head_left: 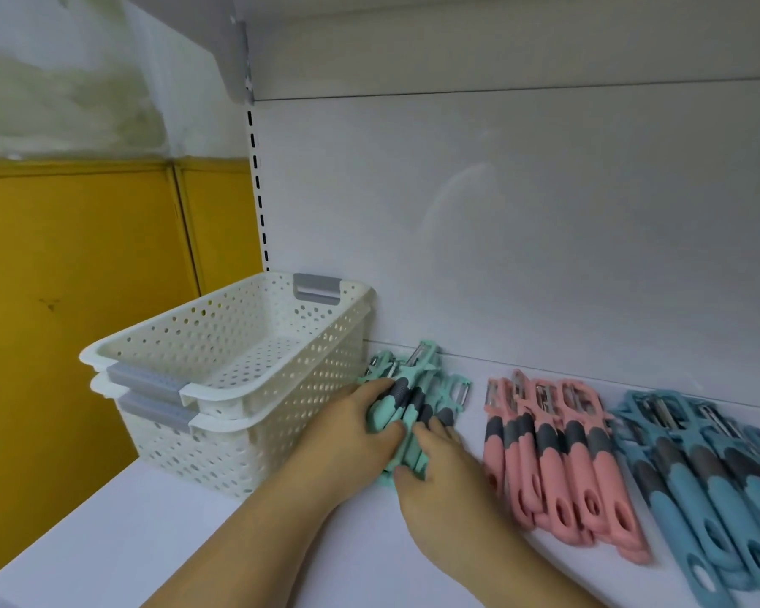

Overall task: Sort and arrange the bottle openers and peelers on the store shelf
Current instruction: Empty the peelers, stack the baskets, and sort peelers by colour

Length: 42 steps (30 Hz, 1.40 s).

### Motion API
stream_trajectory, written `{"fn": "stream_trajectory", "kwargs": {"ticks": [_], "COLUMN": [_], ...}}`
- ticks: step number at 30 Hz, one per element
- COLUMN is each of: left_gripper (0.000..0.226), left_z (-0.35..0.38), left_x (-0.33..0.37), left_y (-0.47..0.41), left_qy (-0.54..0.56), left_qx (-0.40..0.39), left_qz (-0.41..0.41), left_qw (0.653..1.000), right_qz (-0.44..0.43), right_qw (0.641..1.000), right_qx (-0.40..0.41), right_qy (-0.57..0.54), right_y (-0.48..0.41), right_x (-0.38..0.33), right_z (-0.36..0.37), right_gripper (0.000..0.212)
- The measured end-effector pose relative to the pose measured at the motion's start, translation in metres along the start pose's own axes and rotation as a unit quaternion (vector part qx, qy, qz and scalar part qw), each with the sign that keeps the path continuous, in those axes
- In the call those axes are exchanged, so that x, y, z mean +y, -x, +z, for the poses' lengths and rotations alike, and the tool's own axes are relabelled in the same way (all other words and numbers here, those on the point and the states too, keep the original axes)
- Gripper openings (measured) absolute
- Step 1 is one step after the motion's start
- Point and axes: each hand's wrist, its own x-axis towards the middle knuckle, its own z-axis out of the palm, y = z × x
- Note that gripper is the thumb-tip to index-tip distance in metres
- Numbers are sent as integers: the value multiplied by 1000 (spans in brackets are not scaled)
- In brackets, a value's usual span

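Your left hand (360, 427) and right hand (435, 471) clasp the mint-green plastic peelers (415, 394) just beside the stacked white perforated plastic baskets (238, 353), probably to square their pile.

The left hand (352, 436) and the right hand (442, 473) are gripping a bundle of mint-green plastic peelers with grey grips (430, 369) near the back edge of the white shelf (194, 541). Two stacked white perforated plastic baskets (255, 414) are standing just left of it. Rows of pink peelers (562, 471) and blue peelers (694, 480) are lying towards the right edge.
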Motion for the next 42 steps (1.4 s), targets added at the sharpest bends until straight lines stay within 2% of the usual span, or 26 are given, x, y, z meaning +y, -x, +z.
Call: {"fn": "stream_trajectory", "kwargs": {"ticks": [3,8,12,16,20,23,27,31,39,42], "left_gripper": [52,55,63,54,55,58,58,58,50,42], "left_z": [-1,-1,1,3,5,6,7,7,3,3], "left_x": [-1,1,2,2,2,4,6,8,16,14], "left_y": [0,2,5,6,2,3,5,7,10,9], "left_qy": [20,29,26,-9,-24,-43,-90,-97,-59,-52], "left_qx": [-3,-16,-2,-10,-29,-24,-13,4,40,54], "left_qz": [11,17,31,21,16,18,29,67,50,37], "left_qw": [1000,999,999,1000,999,999,995,993,996,996], "right_qz": [-16,-5,18,-16,-9,1,-9,3,36,24], "right_qw": [1000,995,994,996,993,990,993,995,963,957], "right_qx": [-8,-19,43,54,38,57,94,85,140,127], "right_qy": [9,-99,-97,-70,-107,-130,-68,-45,-228,-260], "right_y": [-2,-2,-2,1,-2,-3,-1,-1,-5,-4], "right_x": [1,0,1,3,6,7,7,10,9,8], "right_z": [0,5,7,3,6,9,4,4,8,9], "right_gripper": [59,75,64,46,48,50,43,46,54,54]}}
